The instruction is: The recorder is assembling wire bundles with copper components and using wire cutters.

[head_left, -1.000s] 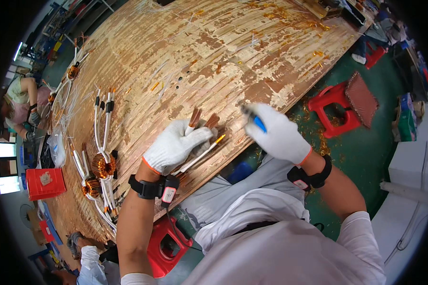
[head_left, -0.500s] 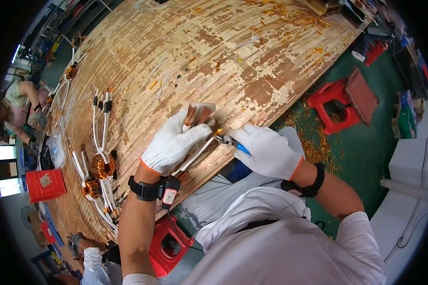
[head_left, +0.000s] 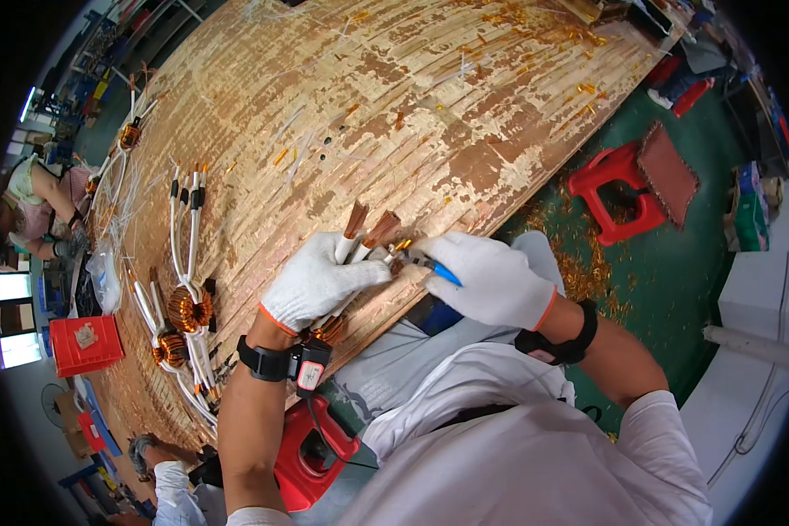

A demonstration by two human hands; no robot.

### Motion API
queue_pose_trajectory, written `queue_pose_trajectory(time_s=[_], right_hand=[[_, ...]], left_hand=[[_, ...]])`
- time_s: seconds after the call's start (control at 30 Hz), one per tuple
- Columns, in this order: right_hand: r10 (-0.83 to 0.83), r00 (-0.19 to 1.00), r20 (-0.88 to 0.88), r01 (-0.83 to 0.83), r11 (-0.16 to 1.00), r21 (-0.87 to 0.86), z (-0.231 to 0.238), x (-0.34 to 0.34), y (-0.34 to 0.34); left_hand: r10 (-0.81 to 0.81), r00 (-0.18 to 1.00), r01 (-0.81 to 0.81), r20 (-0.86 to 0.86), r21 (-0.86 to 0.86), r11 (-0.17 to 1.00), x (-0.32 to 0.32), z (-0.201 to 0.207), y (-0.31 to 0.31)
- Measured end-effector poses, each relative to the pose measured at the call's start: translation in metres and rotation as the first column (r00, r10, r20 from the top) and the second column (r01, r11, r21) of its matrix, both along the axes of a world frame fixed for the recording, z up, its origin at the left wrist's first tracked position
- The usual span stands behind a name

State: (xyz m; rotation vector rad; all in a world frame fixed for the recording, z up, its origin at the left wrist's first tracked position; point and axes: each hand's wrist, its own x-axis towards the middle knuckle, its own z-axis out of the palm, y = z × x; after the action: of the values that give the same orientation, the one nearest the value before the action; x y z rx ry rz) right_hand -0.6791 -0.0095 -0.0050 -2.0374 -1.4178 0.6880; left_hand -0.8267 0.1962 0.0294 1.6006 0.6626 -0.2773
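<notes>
My left hand (head_left: 317, 279), in a white knit glove, is closed around white-sleeved copper leads. Two bare copper strand ends (head_left: 379, 230) fan out beyond its fingers. Part of the leads' wound copper coil (head_left: 329, 330) shows below that hand at the table edge. My gloved right hand (head_left: 498, 282) grips blue-handled pliers (head_left: 446, 274). The jaws, partly hidden by fingers, are at a third lead's orange-coated wire end (head_left: 401, 245), close beside my left fingertips. Whether they are clamped on it I cannot make out.
The worn wooden table (head_left: 465, 114) carries wire scraps. Finished-looking copper coils (head_left: 188, 309) with white leads lie to the left, near a red bin (head_left: 86, 344). Red stools (head_left: 618, 188) stand right and below the table. Co-workers sit at the left and lower left.
My left fingers have come down from over the copper ends and now wrap the leads lower, leaving the strands exposed. The pliers have shifted slightly left, with the wire end still at their jaws.
</notes>
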Motion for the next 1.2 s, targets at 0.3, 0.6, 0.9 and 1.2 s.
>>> queue_pose_trajectory(time_s=[0.3, 0.6, 0.9, 1.2], right_hand=[[0.072, 0.965, -0.253, -0.081, 0.996, -0.026, -0.004, 0.001, 0.001], [0.122, 0.926, -0.358, -0.163, 0.983, -0.085, 0.013, 0.004, 0.007], [-0.339, 0.807, -0.484, 0.348, 0.934, -0.074, 0.010, -0.028, 0.011], [-0.068, 0.976, 0.205, 0.062, 0.997, 0.038, -0.006, 0.009, -0.005]], left_hand=[[-0.102, 0.988, 0.123, -0.115, 0.192, 0.974, 0.000, -0.009, 0.003], [0.030, 0.993, -0.033, 0.111, 0.026, 0.999, -0.005, -0.014, -0.013], [0.231, 0.962, -0.243, 0.145, 0.073, 0.967, 0.004, -0.026, -0.018], [0.105, 0.992, -0.073, -0.068, 0.372, 0.925, 0.002, -0.010, -0.006]])
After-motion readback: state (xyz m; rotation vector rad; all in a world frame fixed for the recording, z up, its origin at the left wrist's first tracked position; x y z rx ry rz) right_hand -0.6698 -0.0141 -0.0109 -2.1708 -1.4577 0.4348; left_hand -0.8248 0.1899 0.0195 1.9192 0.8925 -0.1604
